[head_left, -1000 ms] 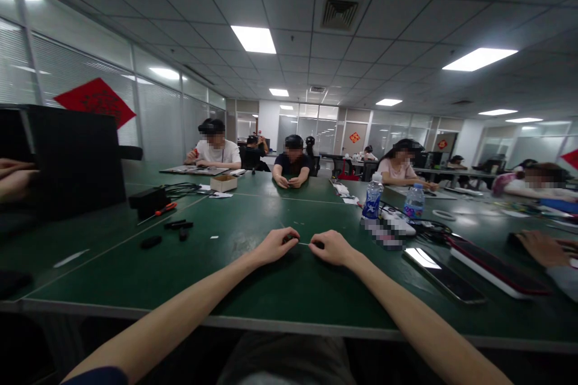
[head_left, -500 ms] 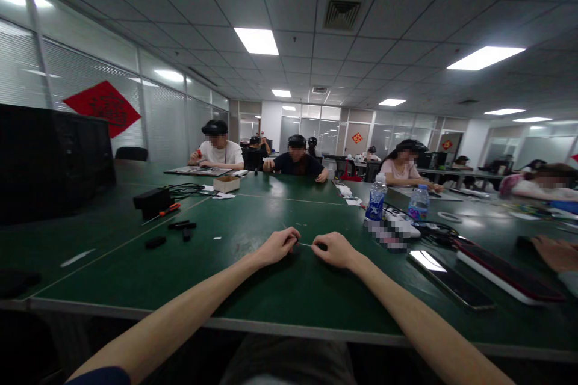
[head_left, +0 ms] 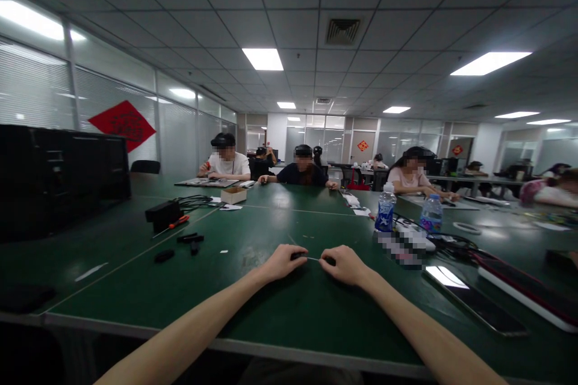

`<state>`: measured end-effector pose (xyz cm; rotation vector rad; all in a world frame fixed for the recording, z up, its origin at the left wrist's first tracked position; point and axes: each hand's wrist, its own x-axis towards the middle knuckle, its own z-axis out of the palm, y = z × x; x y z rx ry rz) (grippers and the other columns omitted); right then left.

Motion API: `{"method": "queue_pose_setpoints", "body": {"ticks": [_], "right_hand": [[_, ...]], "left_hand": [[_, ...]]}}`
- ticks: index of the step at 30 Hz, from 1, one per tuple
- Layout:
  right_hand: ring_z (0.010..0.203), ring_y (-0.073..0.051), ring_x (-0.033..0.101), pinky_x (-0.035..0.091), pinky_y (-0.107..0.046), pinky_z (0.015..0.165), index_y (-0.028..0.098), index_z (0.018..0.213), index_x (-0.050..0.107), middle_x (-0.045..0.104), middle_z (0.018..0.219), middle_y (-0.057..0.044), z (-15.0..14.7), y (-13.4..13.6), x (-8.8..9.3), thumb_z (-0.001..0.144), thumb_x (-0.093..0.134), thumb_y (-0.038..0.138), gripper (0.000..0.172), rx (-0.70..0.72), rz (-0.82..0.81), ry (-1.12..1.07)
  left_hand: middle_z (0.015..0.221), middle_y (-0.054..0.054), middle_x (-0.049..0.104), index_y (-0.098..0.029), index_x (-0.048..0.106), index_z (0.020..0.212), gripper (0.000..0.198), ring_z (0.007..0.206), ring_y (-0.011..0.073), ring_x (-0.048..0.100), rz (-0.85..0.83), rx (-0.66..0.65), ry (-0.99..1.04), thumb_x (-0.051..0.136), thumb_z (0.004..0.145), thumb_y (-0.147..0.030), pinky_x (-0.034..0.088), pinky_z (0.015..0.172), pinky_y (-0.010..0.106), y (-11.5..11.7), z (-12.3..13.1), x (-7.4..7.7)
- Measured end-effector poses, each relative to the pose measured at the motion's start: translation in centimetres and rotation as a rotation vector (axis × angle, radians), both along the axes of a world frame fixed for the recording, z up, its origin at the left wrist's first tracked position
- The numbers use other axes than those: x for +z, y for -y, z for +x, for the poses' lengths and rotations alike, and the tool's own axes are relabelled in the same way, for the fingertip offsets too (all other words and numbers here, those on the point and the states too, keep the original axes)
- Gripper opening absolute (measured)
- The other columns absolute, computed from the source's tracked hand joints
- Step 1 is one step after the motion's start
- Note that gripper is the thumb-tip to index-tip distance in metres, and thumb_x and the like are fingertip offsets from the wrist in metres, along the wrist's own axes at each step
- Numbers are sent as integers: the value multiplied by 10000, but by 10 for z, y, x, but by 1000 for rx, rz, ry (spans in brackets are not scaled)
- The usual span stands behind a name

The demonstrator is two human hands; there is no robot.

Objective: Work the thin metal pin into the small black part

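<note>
Both my hands rest low over the green table [head_left: 271,307], close together in front of me. My left hand [head_left: 282,262] is closed, thumb and fingers pinching a small dark piece [head_left: 298,255]. My right hand [head_left: 345,264] is curled round another dark object [head_left: 330,260], mostly hidden by the fingers. A thin, pale rod or strip [head_left: 313,259] spans the narrow gap between the hands. Whether it joins the two dark parts cannot be made out.
Left lie several black pieces [head_left: 194,246], an orange-handled screwdriver [head_left: 179,222], a black box [head_left: 162,216] and a small carton [head_left: 233,195]. Right stand two bottles [head_left: 385,209], with a phone [head_left: 474,301] and a red-and-white case [head_left: 526,289] nearer. People sit across the table.
The camera has tilted up, so the scene sits lower and slightly right. My left fingers lie flatter round the dark piece. A person opposite has lowered a raised hand to the table.
</note>
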<state>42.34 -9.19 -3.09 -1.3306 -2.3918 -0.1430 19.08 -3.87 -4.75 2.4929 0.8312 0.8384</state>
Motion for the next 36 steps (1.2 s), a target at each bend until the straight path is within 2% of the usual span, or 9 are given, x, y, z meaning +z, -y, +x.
{"method": "queue_pose_setpoints", "body": {"ticks": [8, 15, 25, 36], "right_hand": [[671, -152, 603, 402, -235, 664, 227, 902, 688, 682, 773, -25, 1, 0, -1, 886, 437, 391, 300, -2, 29, 6], [708, -159, 610, 405, -239, 693, 221, 905, 685, 684, 799, -33, 1, -1, -3, 879, 447, 391, 294, -1, 3, 33], [706, -155, 607, 398, -239, 694, 220, 908, 686, 683, 791, -31, 1, -3, -5, 872, 463, 374, 273, 20, 14, 34], [724, -152, 601, 394, -237, 684, 213, 934, 676, 680, 837, -36, -4, 0, -4, 889, 456, 363, 270, 73, 18, 7]], "left_hand": [[920, 30, 676, -206, 678, 1010, 315, 799, 166, 600, 42, 36, -125, 590, 785, -409, 426, 698, 234, -7, 0, -5], [912, 20, 643, -200, 637, 969, 246, 815, 151, 578, 89, 43, -70, 616, 774, -350, 418, 702, 227, -11, 2, -12], [858, 33, 602, -180, 562, 928, 185, 763, 156, 542, 143, 61, -103, 558, 807, -319, 398, 657, 244, -6, 2, -11], [853, 38, 599, -195, 490, 1006, 257, 737, 162, 553, 145, 66, -120, 451, 875, -413, 388, 644, 250, -4, 4, -13]]}}
